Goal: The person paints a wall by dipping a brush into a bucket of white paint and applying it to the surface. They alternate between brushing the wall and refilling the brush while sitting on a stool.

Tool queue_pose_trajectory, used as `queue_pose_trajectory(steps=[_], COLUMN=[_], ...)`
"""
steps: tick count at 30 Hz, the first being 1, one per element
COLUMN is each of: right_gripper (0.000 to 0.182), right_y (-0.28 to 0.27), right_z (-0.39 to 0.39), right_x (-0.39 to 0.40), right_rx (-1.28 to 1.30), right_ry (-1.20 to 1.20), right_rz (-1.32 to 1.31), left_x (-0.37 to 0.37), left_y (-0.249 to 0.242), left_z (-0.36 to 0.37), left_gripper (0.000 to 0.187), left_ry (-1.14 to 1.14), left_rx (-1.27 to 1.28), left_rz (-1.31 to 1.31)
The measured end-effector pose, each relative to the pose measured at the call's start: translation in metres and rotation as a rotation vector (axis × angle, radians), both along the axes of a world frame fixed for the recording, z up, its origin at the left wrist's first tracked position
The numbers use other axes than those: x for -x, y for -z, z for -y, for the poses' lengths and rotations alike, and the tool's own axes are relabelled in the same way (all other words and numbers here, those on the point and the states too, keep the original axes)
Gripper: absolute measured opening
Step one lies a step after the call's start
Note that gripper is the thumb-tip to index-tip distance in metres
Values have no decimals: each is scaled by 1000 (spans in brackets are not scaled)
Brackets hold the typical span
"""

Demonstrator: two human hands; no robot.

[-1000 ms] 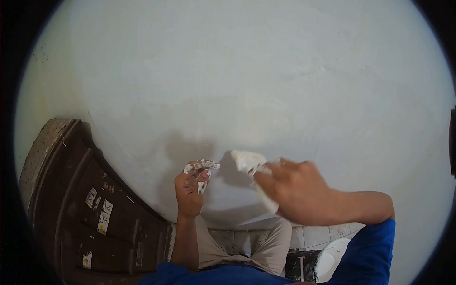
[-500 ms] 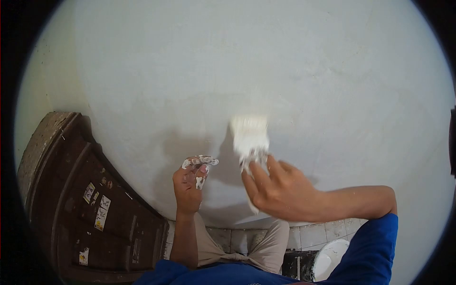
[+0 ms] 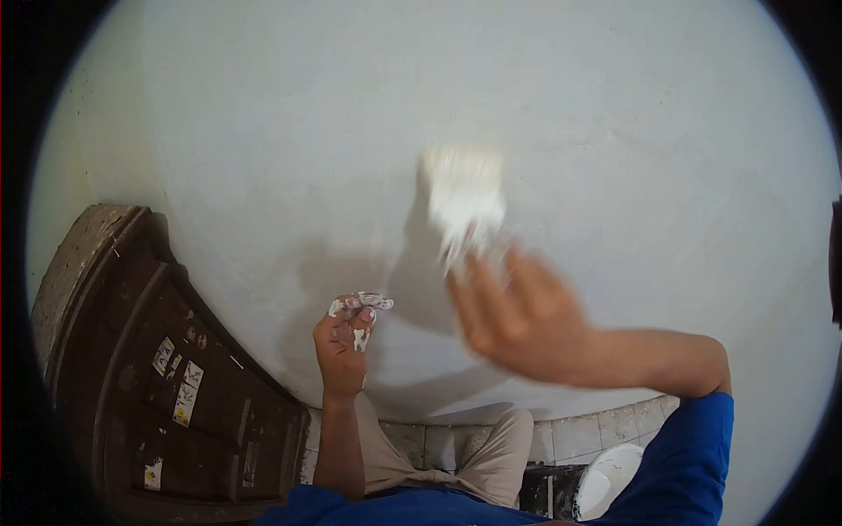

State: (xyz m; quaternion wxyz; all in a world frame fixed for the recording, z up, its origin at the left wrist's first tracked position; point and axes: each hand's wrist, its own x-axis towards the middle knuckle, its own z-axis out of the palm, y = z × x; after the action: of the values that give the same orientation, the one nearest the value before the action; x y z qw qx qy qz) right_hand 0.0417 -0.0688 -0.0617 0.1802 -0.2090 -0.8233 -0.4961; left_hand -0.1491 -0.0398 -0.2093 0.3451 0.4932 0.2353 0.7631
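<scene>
My right hand (image 3: 522,311), blurred by motion, is closed around the handle of a wide paintbrush (image 3: 465,180). The brush points upward against the pale wall (image 3: 631,79), its bristles and lower part thick with white paint. Most of the handle is hidden by my fingers. Lower and to the left, my left hand (image 3: 346,337) is held in front of the wall with its fingers curled in. White paint is smeared over its fingers and thumb, and I see nothing held in it.
A dark brown wooden piece of furniture (image 3: 114,351) with stickers stands at the left against the wall. Near my right leg, a bucket (image 3: 627,460) with white inside sits on the tiled floor (image 3: 570,436). The brush and my hands cast shadows on the wall.
My right hand has moved the paintbrush up along the wall. My left hand has shifted slightly left and remains curled.
</scene>
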Motion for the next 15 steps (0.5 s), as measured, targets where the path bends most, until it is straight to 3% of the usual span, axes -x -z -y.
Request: queue_pose_trajectory(steps=[4,7,8,11,13,15], right_gripper=[22,21,20,25,27,29], right_y=[16,-22,-38,-69,-57,-10], right_z=[8,-11,-10,11,9,4], right_x=[-16,-29,-32,-26,-32,-38], right_rx=[931,783,721,204,-35,-63], right_ry=[102,95,-37,-213,-138,6], right_rz=[-65,-277,-402,-437,-360,-150], left_x=[-9,-7,-6,-7,2,6], left_y=[0,7,13,30,29,27], left_z=[4,0,-2,-6,-8,-5], left_gripper=[9,12,12,14,14,14], left_ry=[-16,-20,-21,-55,-1,15], left_rx=[25,31,31,-176,-135,-75], left_rz=[-37,-16,-11,70,-8,-43])
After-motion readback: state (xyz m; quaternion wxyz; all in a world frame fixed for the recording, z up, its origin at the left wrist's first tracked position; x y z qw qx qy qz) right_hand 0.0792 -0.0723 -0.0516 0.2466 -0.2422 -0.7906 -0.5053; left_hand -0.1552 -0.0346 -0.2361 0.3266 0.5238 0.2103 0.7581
